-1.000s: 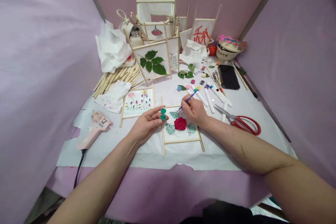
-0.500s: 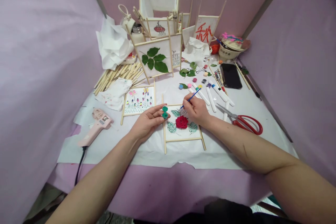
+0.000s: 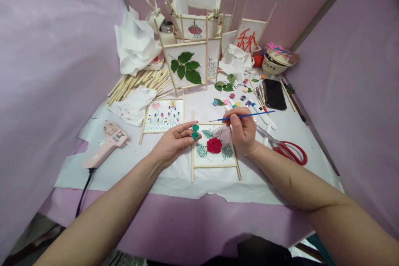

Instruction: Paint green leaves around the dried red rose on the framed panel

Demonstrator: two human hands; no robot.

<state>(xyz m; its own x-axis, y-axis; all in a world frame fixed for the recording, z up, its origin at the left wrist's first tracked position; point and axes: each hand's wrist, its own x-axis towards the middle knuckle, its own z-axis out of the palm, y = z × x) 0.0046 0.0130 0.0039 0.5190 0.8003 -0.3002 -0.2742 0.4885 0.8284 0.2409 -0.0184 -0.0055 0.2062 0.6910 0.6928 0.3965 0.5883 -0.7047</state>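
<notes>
Between the fingers of my left hand is a small green paint pot with its lid flipped up. It sits at the left edge of a stick-framed white panel. On that panel a red flower lies among several drawn leaves, some dabbed green; the upper right leaf shows mostly outline. My right hand is closed around a thin blue paintbrush, held nearly level above the panel's top edge with its tip pointing left. The tip appears clear of the panel.
Red-handled scissors and a phone lie to the right. A pink glue gun rests at the left, near another painted frame and a pile of sticks. Behind stands a leaf-decorated frame; markers lie beyond my right hand.
My right hand has moved right and turned, lifting the brush off the panel from a steep slant to nearly level. The left hand still holds the paint pot. The view has shifted slightly.
</notes>
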